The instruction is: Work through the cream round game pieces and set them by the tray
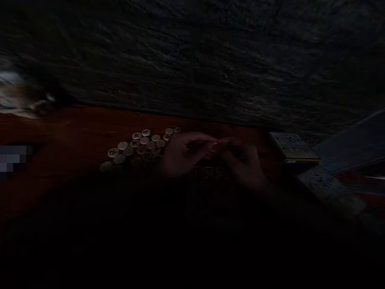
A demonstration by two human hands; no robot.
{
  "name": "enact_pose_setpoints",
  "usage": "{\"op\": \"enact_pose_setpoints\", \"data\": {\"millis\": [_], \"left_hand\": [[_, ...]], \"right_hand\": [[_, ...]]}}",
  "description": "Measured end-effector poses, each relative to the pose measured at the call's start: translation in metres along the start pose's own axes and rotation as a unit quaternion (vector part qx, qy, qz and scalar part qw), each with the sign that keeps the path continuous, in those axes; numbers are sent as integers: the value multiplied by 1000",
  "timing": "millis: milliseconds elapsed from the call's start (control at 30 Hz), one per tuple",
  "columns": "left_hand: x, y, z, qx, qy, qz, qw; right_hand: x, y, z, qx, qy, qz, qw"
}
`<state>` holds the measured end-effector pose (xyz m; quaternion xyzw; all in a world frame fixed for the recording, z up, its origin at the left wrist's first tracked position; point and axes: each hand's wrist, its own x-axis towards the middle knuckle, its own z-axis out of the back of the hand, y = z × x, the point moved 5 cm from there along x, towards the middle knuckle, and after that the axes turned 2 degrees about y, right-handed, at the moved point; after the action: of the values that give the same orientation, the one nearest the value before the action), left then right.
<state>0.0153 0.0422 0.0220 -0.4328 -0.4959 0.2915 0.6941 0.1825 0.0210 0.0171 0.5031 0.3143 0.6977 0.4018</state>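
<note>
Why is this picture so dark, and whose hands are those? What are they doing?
There's no robot here, just a person wearing a camera on their head. It looks forward and down at their own left hand and right hand. The light is very dim. The hands' fingertips meet near each other, and there seems to be something small there, but it's too dark to say what. On the reddish table, left of the hands, lie many round pieces, some with dark marks. To the right is a patterned, box-like thing. Behind is a rough wall.
</note>
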Motion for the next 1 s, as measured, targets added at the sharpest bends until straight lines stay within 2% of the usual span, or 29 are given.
{"op": "enact_pose_setpoints", "data": {"millis": [233,367,500,733,1000], "left_hand": [[-2,1,-4,2,18,17,1000],[-2,3,-8,-11,35,-10,999],[-2,6,-7,-16,27,-31,999],[0,6,-4,-13,17,-10,1000],[-1,4,-3,-29,18,22,999]], "right_hand": [[1,-1,-3,30,-10,-38,999],[3,-2,-3,55,-15,-40,998],[3,1,-3,48,-16,-45,998],[2,6,-4,40,0,-48,998],[2,-1,-2,16,-9,-46,999]]}}
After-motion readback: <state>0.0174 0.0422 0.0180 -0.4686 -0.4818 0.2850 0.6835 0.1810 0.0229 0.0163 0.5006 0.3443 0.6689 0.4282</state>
